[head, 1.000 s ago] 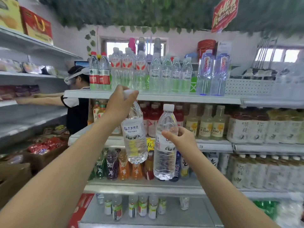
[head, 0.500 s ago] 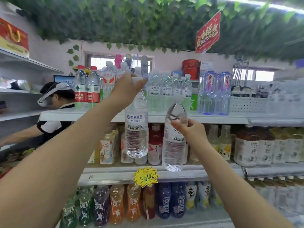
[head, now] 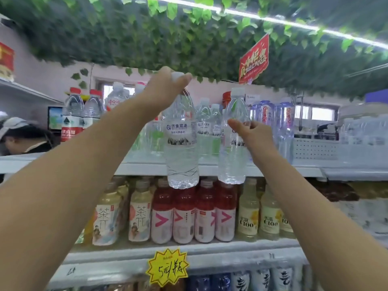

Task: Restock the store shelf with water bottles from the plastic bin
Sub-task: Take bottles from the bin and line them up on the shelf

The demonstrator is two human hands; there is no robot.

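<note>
Two clear water bottles with white caps and pale labels bearing a mountain band hang upright before the front edge of the white top shelf [head: 273, 170]. The left bottle [head: 182, 143] is gripped round its cap from above by the left hand [head: 165, 89]; the right bottle [head: 233, 152] – just beside it, not touching – is held at its label by the right hand [head: 254, 133]. Matching bottles [head: 204, 122] stand upright in a row on the shelf behind

light: bright, even | source: ceiling strip [head: 273, 19], rear window [head: 321, 113] | blur: slight motion | edges: wide-angle bowing
</note>
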